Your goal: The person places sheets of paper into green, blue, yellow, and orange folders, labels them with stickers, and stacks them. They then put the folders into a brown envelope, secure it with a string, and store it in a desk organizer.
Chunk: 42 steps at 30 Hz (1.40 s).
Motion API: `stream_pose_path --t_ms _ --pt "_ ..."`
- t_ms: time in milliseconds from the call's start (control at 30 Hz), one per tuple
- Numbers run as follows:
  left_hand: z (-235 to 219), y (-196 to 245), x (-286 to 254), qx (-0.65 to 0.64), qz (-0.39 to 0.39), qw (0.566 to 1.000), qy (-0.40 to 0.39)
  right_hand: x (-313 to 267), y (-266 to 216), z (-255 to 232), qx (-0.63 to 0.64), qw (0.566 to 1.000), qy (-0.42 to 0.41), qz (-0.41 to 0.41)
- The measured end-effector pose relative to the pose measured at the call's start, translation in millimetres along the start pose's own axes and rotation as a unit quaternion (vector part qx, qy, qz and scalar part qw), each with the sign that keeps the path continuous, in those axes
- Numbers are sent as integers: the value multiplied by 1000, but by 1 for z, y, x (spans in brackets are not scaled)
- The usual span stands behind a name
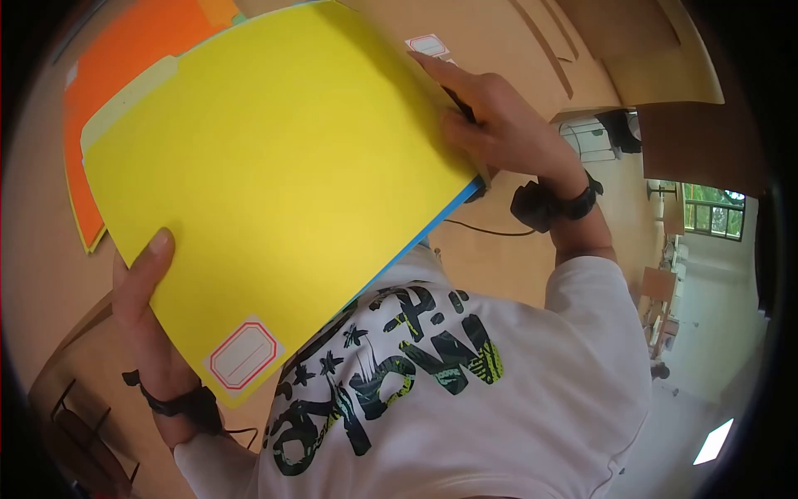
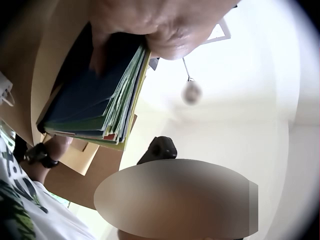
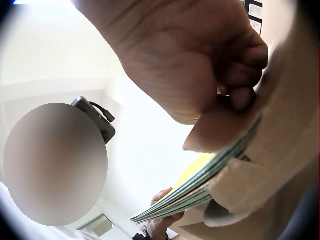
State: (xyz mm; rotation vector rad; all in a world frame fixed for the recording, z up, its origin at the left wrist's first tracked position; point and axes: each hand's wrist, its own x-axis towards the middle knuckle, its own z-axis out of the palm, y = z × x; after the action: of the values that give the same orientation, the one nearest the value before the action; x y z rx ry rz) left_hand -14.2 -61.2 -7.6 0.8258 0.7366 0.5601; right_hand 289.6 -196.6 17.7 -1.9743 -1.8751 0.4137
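A thick stack of file folders (image 2: 90, 100) is held up, tilted, before the chest. Its front is a yellow folder (image 1: 274, 166) with a red-bordered label (image 1: 243, 355) in the lower corner; its back is dark blue. My left hand (image 1: 145, 283) grips the near left edge, thumb on the yellow face and fingers behind. At the right edge, my right hand (image 1: 499, 116) holds the stack, with its index finger stretched along the side. A dark narrow shape shows between that finger and the thumb. Just past the fingertip is another red-bordered label (image 1: 426, 45). Green layered edges (image 3: 175, 205) show from the side.
An orange folder (image 1: 108, 83) lies behind the stack on the left, over a yellow one. A brown desk surface (image 1: 490, 50) extends behind the right hand. A thin black cable (image 1: 490, 230) runs near the right wrist. Chairs (image 1: 91, 424) stand low at the left.
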Motion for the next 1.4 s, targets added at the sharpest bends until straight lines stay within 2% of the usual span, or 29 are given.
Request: stream_pose_path --t_ms 33,133,233,300,467,500,600,633,767,867,1033,1133,1200,1300,1400 --pt "9 2 0 -32 -8 999 16 -1 0 -2 21 1000 -1 6" --pt "15 12 0 -101 -78 992 -10 1 -4 -4 79 997 1 12" --pt "33 6 5 -101 -55 993 2 7 -1 6 104 994 20 -11" --pt "42 -8 15 -51 -27 998 -16 9 5 10 101 994 33 -31" --pt "64 -32 35 -1 12 997 -73 4 9 -1 110 994 1 22" --pt "70 -35 39 20 12 998 -60 3 11 0 110 994 1 24" --pt "64 -43 55 108 -34 978 -177 1 10 6 136 991 -10 6" --pt "73 -44 55 125 -37 974 -185 0 10 8 128 992 -12 2" --pt "88 -36 58 65 -66 976 -195 -4 12 1 133 991 -17 2" --pt "69 -43 55 64 -6 986 -155 -8 14 -4 184 982 -32 20" --pt "75 -39 63 202 9 964 -170 -6 15 2 191 980 -59 8" --pt "93 -34 78 257 -25 944 -206 -3 7 -4 172 983 -62 9" --pt "102 -38 88 267 -28 940 -210 -1 10 0 122 991 -49 -14" --pt "108 -33 105 307 -64 923 -221 0 14 -2 127 990 -59 13" --pt "102 -27 111 335 -66 913 -225 6 15 -4 113 989 -98 -13"
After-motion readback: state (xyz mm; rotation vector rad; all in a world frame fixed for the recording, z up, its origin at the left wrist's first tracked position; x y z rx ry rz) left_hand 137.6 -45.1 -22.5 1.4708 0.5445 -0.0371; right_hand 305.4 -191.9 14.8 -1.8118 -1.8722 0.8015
